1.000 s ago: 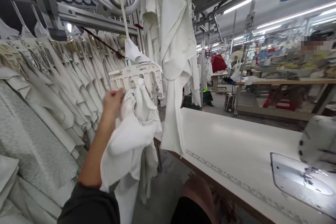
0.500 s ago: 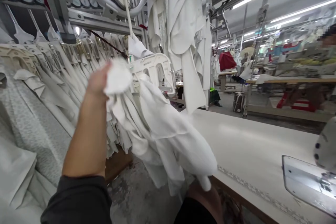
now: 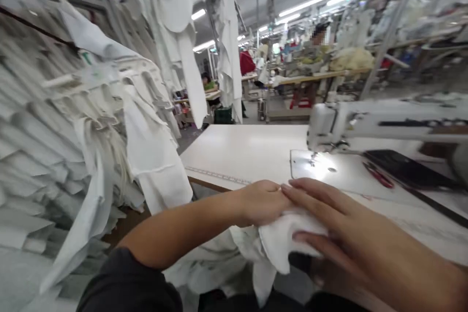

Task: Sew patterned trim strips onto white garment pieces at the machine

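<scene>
A white garment piece [image 3: 280, 241] hangs over my lap just in front of the sewing table [image 3: 234, 148]. My left hand [image 3: 265, 203] is closed on its upper edge, with most of the fingers hidden from view. From the right, my right hand [image 3: 332, 214] meets it; its stretched fingers touch the left hand, and the cloth lies between them and the thumb. Beyond both hands, the sewing machine [image 3: 387, 119] has its lamp lit over the metal needle plate [image 3: 302, 168]. To the left, a white plastic hanger clamp [image 3: 106, 75] carries more white pieces [image 3: 157, 156].
Dense rows of hanging white garments [image 3: 32, 156] fill the left side. A black phone-like object [image 3: 409, 168] and small red-handled snips [image 3: 380, 176] lie on the table right of the needle plate. Farther back are other worktables [image 3: 314, 77] and a person [image 3: 319, 41].
My left hand has come from the hanger clamp down to my lap with a white garment piece. My right hand has entered and joined it. The view has turned right.
</scene>
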The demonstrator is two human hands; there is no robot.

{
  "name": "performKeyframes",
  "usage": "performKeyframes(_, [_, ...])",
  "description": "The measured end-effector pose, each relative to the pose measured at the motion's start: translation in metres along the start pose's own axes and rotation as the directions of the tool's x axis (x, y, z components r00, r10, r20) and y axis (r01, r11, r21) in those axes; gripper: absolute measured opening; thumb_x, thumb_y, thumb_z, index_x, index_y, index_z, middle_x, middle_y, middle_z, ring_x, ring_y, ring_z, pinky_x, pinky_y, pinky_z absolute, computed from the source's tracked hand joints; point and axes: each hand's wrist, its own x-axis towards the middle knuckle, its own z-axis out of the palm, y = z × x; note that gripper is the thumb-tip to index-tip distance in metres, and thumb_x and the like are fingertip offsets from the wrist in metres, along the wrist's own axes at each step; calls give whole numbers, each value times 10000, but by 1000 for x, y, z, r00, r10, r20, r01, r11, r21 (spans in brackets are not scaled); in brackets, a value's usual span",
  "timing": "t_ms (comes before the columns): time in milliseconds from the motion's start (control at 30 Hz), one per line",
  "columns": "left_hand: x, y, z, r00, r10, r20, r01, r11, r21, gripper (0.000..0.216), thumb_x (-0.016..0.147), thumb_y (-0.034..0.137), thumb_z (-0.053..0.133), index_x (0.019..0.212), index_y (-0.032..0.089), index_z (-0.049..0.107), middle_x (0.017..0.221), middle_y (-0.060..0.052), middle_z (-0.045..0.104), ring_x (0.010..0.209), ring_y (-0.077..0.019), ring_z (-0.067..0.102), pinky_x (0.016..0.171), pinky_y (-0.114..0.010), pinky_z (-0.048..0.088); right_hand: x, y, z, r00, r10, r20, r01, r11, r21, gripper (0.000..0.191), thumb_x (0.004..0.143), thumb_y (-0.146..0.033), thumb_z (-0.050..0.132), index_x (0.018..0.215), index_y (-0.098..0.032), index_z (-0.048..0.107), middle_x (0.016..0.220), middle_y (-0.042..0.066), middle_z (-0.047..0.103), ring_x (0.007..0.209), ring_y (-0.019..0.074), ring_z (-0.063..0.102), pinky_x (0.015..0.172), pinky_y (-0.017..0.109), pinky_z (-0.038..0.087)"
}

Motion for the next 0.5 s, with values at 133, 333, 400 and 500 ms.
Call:
performKeyframes(133, [22, -73, 22, 995, 78, 69, -63, 977, -203, 507, 898, 536, 512, 1241, 163, 529, 1093, -109, 610, 771, -144, 594, 702, -285, 503, -39, 31, -2, 948, 293, 127, -297, 955, 16, 333, 967, -399, 411, 1232, -338, 604, 1051, 27, 731, 903, 242, 712, 715, 380, 602])
performKeyframes(333, [30, -146, 35, 952, 259, 165, -307, 823, 478, 291, 826, 371, 678, 1050, 186, 658, 986, -67, 658, 873, -205, 591, 802, -316, 469, -80, 58, -29, 596, 765, 244, -790, 613, 9, 297, 950, -510, 437, 1032, -334, 661, 1045, 2, 723, 912, 198, 697, 753, 319, 559])
performKeyframes(400, [35, -146, 33, 953, 270, 138, -302, 815, 495, 199, 908, 328, 559, 838, 176, 668, 838, -50, 640, 827, -192, 588, 769, -297, 458, -89, 58, -35, 532, 811, 241, -839, 543, 27, 288, 937, -528, 455, 1011, -351, 670, 1089, -11, 713, 961, 202, 688, 763, 309, 558])
performKeyframes(500, [38, -130, 23, 942, 335, 31, -307, 819, 484, 254, 954, 304, 450, 831, 171, 629, 873, -60, 625, 856, -185, 581, 777, -285, 449, -110, 53, -39, 531, 831, 164, -844, 535, 21, 252, 952, -491, 454, 1006, -388, 676, 1026, -12, 726, 907, 198, 697, 744, 311, 562])
